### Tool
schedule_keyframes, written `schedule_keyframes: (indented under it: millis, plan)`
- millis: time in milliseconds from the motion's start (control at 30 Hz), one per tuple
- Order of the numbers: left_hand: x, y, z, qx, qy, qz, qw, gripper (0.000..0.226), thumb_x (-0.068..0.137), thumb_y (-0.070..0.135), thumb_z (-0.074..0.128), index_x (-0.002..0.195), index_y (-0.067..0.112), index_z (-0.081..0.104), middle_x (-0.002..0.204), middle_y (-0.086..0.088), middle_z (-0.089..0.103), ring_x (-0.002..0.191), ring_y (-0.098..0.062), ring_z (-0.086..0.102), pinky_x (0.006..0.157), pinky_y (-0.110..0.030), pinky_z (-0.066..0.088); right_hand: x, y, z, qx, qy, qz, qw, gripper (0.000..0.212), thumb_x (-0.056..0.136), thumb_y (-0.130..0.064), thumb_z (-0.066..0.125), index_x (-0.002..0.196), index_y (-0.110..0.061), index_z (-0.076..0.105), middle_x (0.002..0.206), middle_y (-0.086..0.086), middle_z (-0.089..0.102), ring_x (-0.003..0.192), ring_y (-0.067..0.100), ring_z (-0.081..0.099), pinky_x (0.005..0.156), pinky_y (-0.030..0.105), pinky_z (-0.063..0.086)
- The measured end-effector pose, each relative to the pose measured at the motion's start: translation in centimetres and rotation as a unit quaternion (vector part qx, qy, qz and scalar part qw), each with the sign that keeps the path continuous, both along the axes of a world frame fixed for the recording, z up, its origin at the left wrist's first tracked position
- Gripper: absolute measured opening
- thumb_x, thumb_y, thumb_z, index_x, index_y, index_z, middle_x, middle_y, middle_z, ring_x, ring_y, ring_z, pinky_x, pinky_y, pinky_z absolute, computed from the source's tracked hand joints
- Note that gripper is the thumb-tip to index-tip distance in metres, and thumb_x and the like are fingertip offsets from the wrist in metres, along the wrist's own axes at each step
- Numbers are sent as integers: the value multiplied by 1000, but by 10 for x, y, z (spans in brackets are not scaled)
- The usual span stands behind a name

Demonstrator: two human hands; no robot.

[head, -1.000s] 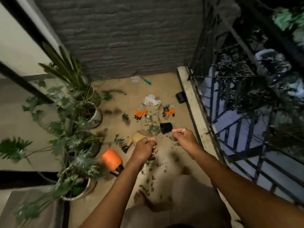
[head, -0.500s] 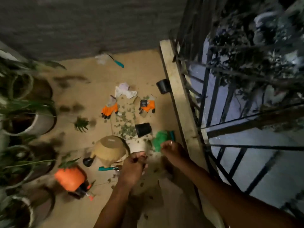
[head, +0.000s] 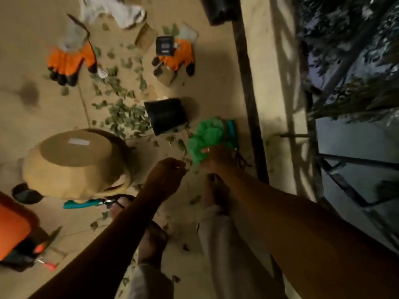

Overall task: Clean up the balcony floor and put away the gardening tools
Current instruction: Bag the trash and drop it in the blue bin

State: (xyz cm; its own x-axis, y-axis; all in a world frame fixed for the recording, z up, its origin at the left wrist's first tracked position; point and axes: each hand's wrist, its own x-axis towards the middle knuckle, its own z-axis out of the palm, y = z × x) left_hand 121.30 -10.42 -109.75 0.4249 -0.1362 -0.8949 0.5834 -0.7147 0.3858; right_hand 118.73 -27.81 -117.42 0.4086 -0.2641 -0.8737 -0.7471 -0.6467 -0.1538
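Leaf-strewn balcony floor (head: 43, 117): right hand (head: 217, 158) holds a crumpled bright-green bundle (head: 205, 134) in its fingers; left hand (head: 166, 174) curled, contents unclear.

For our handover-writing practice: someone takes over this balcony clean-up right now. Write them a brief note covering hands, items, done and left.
Right hand grips the green bundle beside the tipped black pot.
Left hand is fisted; contents unclear.
Leaves lie scattered on the floor by that pot.
Orange gloves, overturned tan pot and the teal-handled tool beside it lie out.
Done: nothing visibly put away.
Left: clear leaves, store tools.
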Motion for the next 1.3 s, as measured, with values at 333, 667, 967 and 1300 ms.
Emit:
schedule_keyframes:
  millis: [333,667,967,1300]
  plan:
    - [-16,44,-14,40,-53,-24,998,40,91,43,73,127,28,63,123,5,60,101,-16,63,80,-32,54,-9,7,11,-7,-162,-178,971,26,87,-19,68,113,-20,75,91,1,73,74,14,67,61,21,51]
    - [66,4,53,-221,8,274,936,33,89,27,79,113,7,69,107,-17,75,98,-37,73,87,-49,61,53,35,109,319,-131,-340,875,34,72,-24,61,103,-15,74,101,13,76,98,34,71,90,48,58]
    - [110,25,81,-141,-116,406,895,27,98,-4,43,101,14,64,96,-9,71,86,-26,70,63,-29,59,97,79,148,233,-216,-128,939,47,92,-29,66,138,-32,58,127,-8,65,108,2,64,75,12,53]
    - [131,85,106,-261,-39,437,860,35,109,32,42,123,10,65,107,-13,76,99,-31,74,67,-29,59,158,147,173,215,-215,-261,916,16,86,-14,74,96,-22,64,96,1,73,90,18,71,73,31,58]
